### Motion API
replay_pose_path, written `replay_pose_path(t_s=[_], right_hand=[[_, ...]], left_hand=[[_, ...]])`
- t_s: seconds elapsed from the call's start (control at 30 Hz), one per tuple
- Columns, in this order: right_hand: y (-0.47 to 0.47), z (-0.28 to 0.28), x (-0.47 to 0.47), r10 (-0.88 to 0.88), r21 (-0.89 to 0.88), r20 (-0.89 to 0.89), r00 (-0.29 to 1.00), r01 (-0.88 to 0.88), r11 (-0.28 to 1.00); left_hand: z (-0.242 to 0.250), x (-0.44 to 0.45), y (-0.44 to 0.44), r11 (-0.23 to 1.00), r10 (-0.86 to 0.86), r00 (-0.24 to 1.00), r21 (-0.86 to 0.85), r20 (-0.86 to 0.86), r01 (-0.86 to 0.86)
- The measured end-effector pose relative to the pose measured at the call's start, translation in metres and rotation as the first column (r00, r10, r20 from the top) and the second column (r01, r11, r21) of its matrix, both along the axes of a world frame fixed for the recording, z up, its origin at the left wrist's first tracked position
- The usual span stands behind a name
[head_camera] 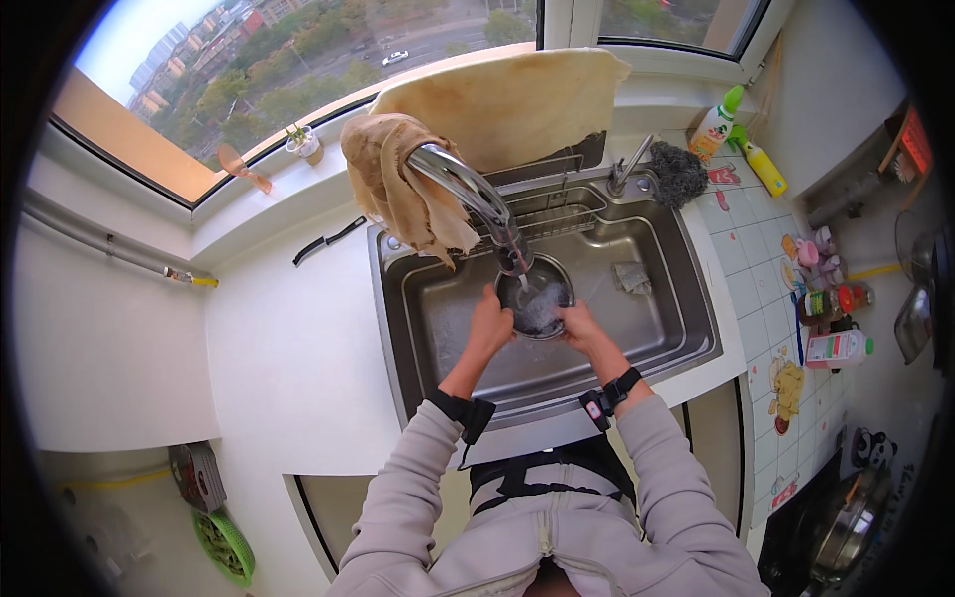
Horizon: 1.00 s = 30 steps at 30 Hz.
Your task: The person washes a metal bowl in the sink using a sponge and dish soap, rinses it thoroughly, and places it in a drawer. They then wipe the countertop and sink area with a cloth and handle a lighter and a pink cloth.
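My left hand (pixel 492 324) grips the left side of a round metal bowl or pan (pixel 536 315). My right hand (pixel 583 328) holds its right rim, with the fingers partly hidden. A stream of water from the chrome faucet (pixel 470 183) falls into the vessel and splashes white. Both hands are over the stainless steel sink (pixel 462 298). Draped on the faucet's bend is a tan cloth (pixel 399 179). In the basin, right of the vessel, lies a crumpled greyish rag or pad (pixel 632 277).
A wire rack (pixel 552 216) spans the sink's back, before a large tan board (pixel 492 104). A black-handled knife or brush (pixel 328 240) lies on the left counter (pixel 291 336). Right of the sink are a dark scouring mop head (pixel 677 175), spray bottles (pixel 761 163) and jars (pixel 817 304).
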State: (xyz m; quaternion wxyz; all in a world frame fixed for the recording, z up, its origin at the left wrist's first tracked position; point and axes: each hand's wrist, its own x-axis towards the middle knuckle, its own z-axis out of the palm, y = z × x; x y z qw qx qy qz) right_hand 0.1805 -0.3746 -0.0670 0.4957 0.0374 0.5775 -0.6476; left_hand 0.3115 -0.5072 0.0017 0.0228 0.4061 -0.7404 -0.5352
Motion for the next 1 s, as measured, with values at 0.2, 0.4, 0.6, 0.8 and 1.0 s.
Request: replay_pose_path(t_s=[0.2,0.4,0.6,0.8,1.0], right_hand=[[-0.019,0.031,0.004,0.567,0.594,-0.791,0.231,0.064,0.802],[-0.059,0.073,-0.002,0.622,0.659,-0.750,-0.226,-0.171,0.732],[-0.068,0.080,-0.003,0.657,0.672,-0.737,-0.159,-0.283,0.684],[-0.037,0.069,-0.020,0.588,0.560,-0.682,0.435,-0.206,0.802],[0.001,0.051,0.010,0.108,-0.006,0.060,0.992,-0.108,0.994]], left_hand=[[-0.022,0.006,-0.007,0.923,-0.143,0.974,-0.332,0.173,0.195],[-0.028,0.009,0.000,0.895,-0.141,0.987,-0.416,0.074,0.159],[-0.032,0.014,-0.003,0.914,-0.124,0.990,-0.381,0.067,0.141],[-0.046,0.018,-0.007,0.984,0.104,0.988,-0.133,-0.113,-0.119],[-0.047,0.020,-0.005,0.961,0.178,0.946,0.255,-0.270,-0.108]])
